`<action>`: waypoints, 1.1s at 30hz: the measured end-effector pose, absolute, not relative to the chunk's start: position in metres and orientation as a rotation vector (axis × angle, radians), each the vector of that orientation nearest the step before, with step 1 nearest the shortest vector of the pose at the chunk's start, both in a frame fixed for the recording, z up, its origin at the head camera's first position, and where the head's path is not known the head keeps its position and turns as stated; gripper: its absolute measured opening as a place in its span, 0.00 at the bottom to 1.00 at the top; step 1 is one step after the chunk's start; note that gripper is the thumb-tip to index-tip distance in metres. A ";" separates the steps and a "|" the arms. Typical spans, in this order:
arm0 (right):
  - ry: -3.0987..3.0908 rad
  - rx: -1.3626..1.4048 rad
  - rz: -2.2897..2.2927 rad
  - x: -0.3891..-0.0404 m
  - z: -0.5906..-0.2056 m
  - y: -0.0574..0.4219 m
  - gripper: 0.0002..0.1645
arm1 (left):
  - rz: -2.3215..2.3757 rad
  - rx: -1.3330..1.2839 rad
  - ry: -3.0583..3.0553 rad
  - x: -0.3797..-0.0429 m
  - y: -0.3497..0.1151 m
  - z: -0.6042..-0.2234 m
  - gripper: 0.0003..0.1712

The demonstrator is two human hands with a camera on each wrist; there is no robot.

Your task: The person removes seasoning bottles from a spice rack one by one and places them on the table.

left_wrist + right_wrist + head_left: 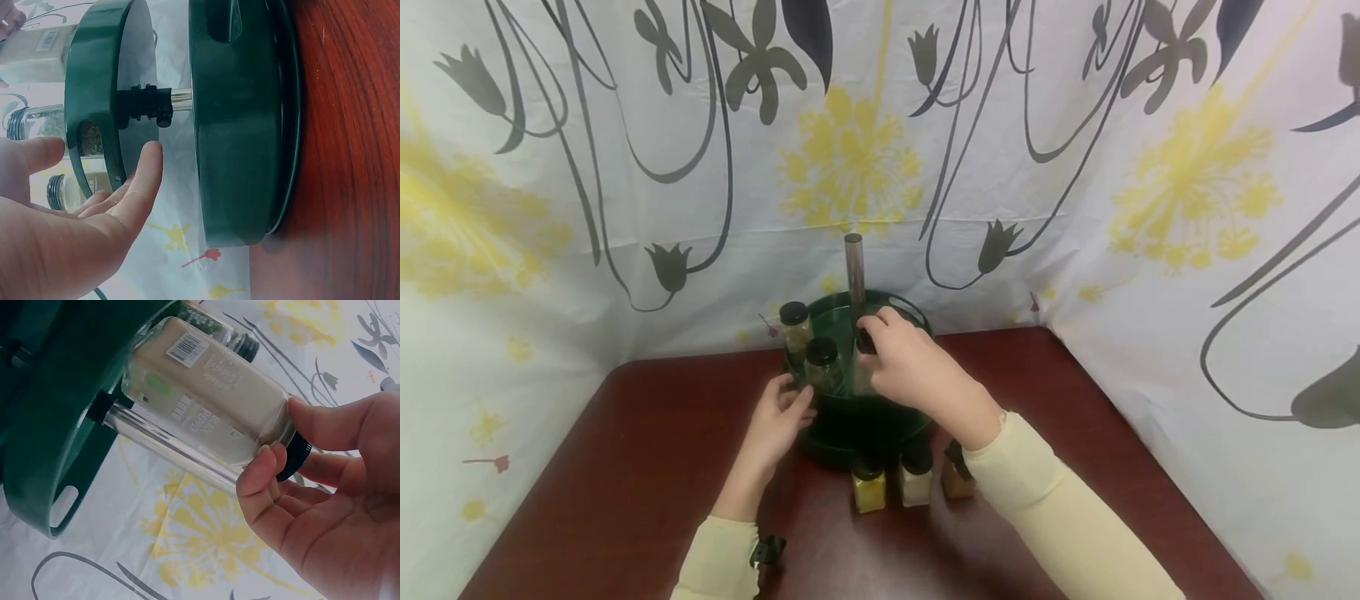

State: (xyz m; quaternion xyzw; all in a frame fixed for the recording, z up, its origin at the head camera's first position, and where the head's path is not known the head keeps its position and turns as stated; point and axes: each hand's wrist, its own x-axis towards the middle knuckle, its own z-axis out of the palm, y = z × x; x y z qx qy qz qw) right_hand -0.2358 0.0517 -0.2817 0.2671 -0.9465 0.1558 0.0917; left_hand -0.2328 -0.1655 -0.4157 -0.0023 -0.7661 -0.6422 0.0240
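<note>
My right hand (pixel 917 358) pinches a glass spice jar (pixel 209 394) by its black cap (pixel 295 456). Pale powder fills the jar, and its base is at the upper tier (pixel 94 56) of a green round two-tier stand. My left hand (pixel 775 425) is at the tier's left side, with fingers extended beside and beneath its rim; whether they touch it is unclear. Two more black-capped jars stand on that tier: a front jar (pixel 823 367) with green contents, and a rear jar (pixel 796 329). A metal pole (pixel 854 275) rises from the stand.
In front of the stand, a yellow-filled jar (pixel 870 492), a white-filled jar (pixel 916 485) and a brown-filled jar (pixel 957 482) stand on the dark red table (pixel 662 467). The lower tier (pixel 237 144) sits on the table. A patterned curtain (pixel 880 150) hangs behind.
</note>
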 end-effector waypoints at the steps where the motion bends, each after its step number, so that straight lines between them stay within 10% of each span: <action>1: -2.811 0.797 0.466 -0.234 -0.281 0.052 0.28 | -1.978 -0.004 -2.373 -0.233 -0.166 -0.416 0.37; 33: -2.788 1.109 0.630 -0.179 -0.348 0.018 0.25 | -1.839 -0.059 -2.466 -0.237 -0.175 -0.412 0.38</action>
